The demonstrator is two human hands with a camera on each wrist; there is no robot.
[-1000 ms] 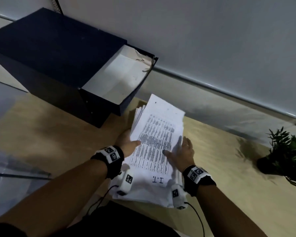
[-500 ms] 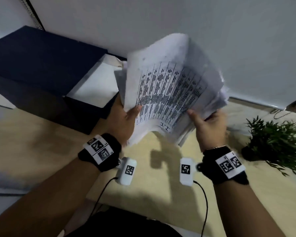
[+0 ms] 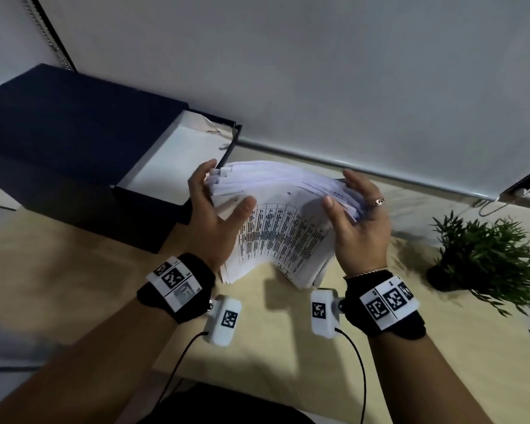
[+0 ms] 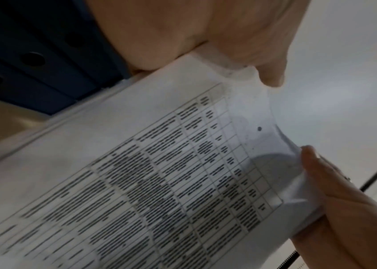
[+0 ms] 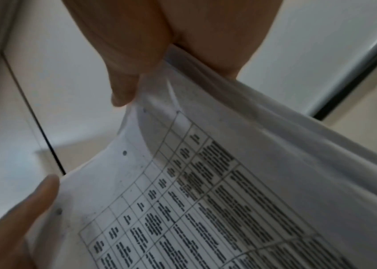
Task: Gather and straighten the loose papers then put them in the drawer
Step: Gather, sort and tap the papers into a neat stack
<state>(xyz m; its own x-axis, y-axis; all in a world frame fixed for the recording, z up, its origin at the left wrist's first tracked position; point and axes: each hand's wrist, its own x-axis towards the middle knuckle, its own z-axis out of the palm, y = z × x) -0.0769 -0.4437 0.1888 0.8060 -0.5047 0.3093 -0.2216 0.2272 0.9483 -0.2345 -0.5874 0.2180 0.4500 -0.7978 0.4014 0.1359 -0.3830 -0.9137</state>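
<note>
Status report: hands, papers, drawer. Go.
Both hands, left and right, hold the papers by their sides, stack on edge on the table, top edges uneven. Drawer open. Nothing in the way.

Dim, cool light is falling from above, throwing soft shadows of the papers (image 3: pixel 276 228) and hands onto the tan desk (image 3: pixel 74 270) at mid-frame, while the head view's edges are bending and both wrist views are blurring the printed table.

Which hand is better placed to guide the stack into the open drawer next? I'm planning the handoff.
Left, probably. The left hand holds the paper stack's edge right beside the open drawer, while the right hand holds the far edge, toward the plant.
</note>
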